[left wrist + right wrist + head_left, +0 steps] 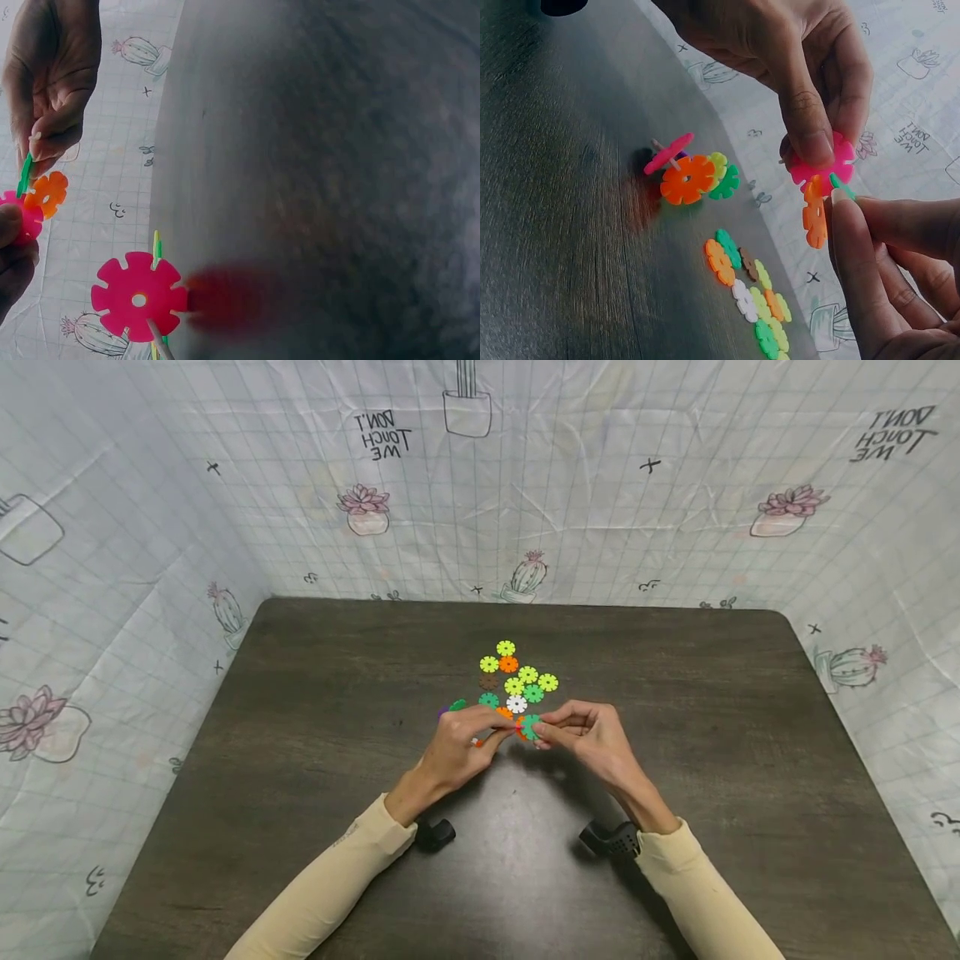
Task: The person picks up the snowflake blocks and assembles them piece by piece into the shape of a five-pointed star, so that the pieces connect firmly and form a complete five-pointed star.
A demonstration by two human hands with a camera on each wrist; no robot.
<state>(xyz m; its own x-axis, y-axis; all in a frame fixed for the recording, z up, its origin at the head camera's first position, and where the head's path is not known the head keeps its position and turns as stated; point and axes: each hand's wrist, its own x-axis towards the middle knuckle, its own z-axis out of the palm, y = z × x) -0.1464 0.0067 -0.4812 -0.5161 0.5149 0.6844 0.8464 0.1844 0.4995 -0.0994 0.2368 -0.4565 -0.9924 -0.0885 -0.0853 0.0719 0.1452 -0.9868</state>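
Note:
My left hand (463, 743) pinches a pink notched plastic disc (844, 159) between thumb and fingers. An orange notched disc (815, 214) is joined to the pink one and hangs from its lower edge in the right wrist view. Between thumb and fingertips, my right hand (596, 745) pinches a green notched disc (530, 727), its edge right at the pink disc's rim. Both hands are raised over the table, close together. A joined cluster stands on the table by my left hand, with a pink disc (124, 296) and an orange disc (686, 181) in it.
Loose flat discs lie on the dark table (300, 735) beyond my hands, among them a white disc (516, 703), a brown disc (488, 681) and several yellow-green ones. A patterned cloth (570, 510) hangs around the table's back and sides.

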